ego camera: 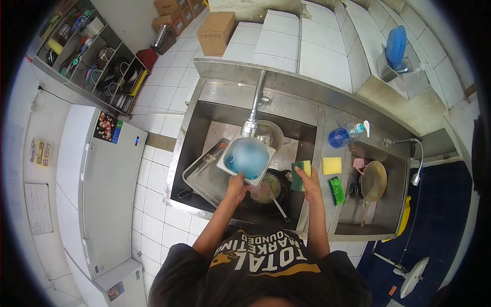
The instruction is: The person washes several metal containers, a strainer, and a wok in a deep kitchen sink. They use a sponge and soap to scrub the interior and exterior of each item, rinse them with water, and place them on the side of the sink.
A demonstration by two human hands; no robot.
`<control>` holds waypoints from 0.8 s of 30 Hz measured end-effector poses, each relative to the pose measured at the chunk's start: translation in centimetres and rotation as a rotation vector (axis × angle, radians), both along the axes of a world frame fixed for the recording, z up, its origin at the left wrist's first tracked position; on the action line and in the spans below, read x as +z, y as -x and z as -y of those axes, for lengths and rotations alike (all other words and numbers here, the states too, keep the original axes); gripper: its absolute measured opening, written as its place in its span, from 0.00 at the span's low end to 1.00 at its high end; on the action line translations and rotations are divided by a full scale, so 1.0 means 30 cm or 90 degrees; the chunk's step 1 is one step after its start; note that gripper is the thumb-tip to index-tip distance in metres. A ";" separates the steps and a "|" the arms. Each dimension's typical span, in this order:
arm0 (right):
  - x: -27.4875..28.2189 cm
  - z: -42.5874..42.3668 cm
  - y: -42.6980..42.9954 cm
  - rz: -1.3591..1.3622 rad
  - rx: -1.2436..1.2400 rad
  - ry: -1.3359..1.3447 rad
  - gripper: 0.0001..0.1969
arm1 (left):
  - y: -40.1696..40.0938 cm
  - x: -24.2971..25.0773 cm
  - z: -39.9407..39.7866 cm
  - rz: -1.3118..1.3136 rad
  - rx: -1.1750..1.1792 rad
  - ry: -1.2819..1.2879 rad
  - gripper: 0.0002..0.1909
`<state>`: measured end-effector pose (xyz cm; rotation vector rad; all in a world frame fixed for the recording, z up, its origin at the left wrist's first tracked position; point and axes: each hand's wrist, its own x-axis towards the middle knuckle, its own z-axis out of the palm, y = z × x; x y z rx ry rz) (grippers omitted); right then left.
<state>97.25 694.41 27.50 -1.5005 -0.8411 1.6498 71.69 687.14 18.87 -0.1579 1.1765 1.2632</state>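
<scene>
My left hand grips the near rim of a square steel food pan, held over the large sink under the flexible-neck faucet. Blue liquid with a pale, cloudy patch lies in the pan. In my right hand is a yellow sponge with a green scouring pad, held by the sink's right edge. Below the pan stand a dark wok with cloudy liquid and a whisk, a large metal tray and a round bowl partly hidden behind the faucet.
Right of the sink are a pump bottle of blue liquid, a yellow sponge and a green brush. The smaller sink holds a frying pan and a pink cup. A white chest freezer stands at left.
</scene>
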 end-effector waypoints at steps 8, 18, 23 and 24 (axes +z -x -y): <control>-0.023 -0.003 -0.003 -0.005 0.017 -0.009 0.20 | -0.002 -0.002 -0.004 -0.009 0.008 0.000 0.13; -0.026 -0.002 -0.010 0.010 0.021 0.000 0.20 | -0.014 0.047 -0.010 -0.032 -0.012 0.005 0.13; -0.032 -0.002 -0.015 0.016 0.016 0.000 0.21 | -0.020 0.068 -0.014 -0.027 -0.008 0.004 0.12; -0.034 -0.002 -0.014 0.012 0.018 0.000 0.20 | -0.018 0.064 -0.013 -0.027 -0.007 0.004 0.12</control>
